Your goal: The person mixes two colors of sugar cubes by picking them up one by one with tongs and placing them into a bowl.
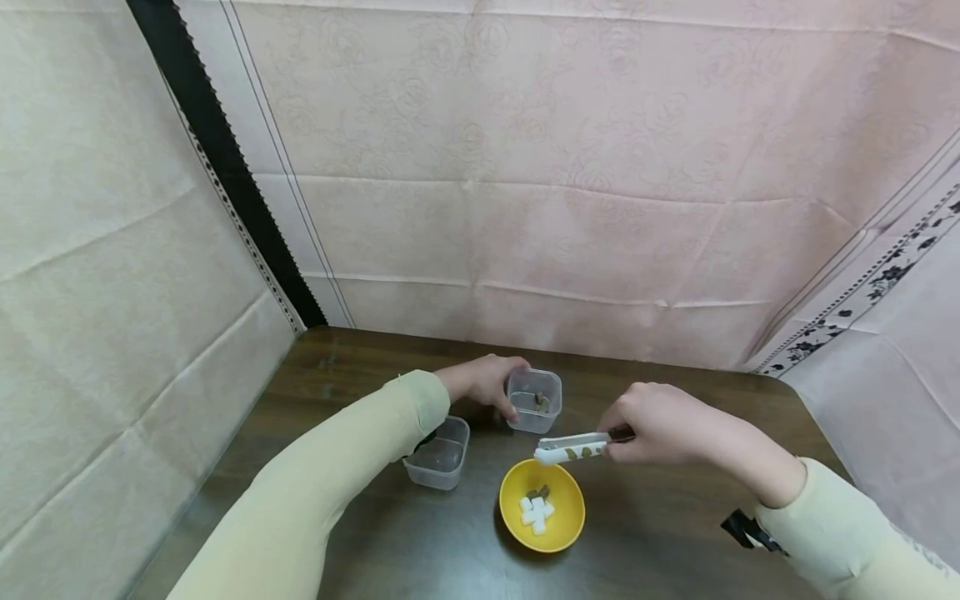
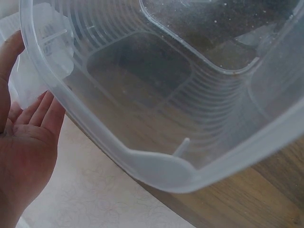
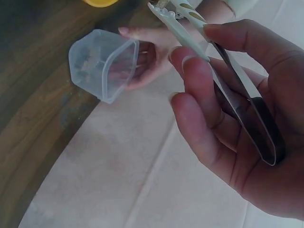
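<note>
My left hand grips a small clear plastic container by its left side, thumb at the near edge. A few small brownish pieces lie inside that container. My right hand holds tongs with white, gold-patterned arms, pinched between thumb and fingers. Between the tong tips a small brown piece shows in the right wrist view. The tips hover over the far rim of a yellow bowl, which holds several white cubes and a few greyish-brown pieces.
A second clear container stands left of the bowl, partly under my left forearm; it looms large in the left wrist view. All stand on a dark wooden table. Pale patterned cloth hangs behind the table and along both sides.
</note>
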`<action>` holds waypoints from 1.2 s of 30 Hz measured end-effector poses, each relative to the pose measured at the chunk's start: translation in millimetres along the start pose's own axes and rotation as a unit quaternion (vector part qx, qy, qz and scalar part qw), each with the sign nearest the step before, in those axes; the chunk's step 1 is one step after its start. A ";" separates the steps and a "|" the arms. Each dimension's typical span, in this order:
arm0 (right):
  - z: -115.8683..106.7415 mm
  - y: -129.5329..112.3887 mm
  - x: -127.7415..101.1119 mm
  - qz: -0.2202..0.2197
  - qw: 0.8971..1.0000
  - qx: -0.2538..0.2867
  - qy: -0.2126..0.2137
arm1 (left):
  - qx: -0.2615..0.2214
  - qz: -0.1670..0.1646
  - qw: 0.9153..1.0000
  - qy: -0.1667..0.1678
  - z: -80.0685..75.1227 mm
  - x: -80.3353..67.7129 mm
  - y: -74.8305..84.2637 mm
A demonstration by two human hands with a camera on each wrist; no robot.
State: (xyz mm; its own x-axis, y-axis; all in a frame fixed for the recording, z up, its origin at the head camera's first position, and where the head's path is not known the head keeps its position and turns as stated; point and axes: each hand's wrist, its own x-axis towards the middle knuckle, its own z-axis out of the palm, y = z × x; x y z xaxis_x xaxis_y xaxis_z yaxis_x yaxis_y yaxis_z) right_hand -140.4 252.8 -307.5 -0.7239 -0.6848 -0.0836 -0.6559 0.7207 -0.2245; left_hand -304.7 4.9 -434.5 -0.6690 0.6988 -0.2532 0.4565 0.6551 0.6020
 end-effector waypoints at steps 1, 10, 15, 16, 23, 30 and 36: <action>1.7 -0.5 0.1 -0.003 1.000 -0.001 -0.003 | 0.002 0.003 1.000 0.000 -0.2 0.2 -0.4; 15.9 -6.2 3.4 0.006 0.999 -0.010 -0.042 | -0.009 0.005 1.000 -0.006 -0.7 0.5 -2.0; 20.3 -10.4 5.8 0.019 0.998 -0.020 -0.049 | 0.003 0.006 1.000 -0.002 -1.1 0.6 -1.2; 20.8 -11.3 6.4 0.023 0.998 -0.022 -0.052 | 0.003 0.006 1.000 -0.002 -1.2 0.7 -0.9; 22.6 -19.4 10.6 0.050 0.995 -0.046 -0.070 | 0.008 0.010 1.000 0.001 -2.3 1.6 0.1; 27.5 -25.2 16.9 0.057 0.990 -0.097 -0.080 | 0.013 0.013 1.000 -0.001 -2.5 -0.1 0.1; 28.9 -28.8 21.2 0.080 0.984 -0.128 -0.095 | 0.018 0.021 1.000 0.000 -2.1 -0.5 0.2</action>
State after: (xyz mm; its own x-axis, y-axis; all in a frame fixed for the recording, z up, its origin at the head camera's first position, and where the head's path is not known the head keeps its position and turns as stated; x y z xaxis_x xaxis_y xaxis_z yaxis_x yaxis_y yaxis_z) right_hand -130.7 214.4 -330.8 -0.7848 -0.5513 -0.2832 -0.5874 0.8074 0.0559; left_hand -305.5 4.1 -432.6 -0.6488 0.7262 -0.2274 0.5053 0.6346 0.5848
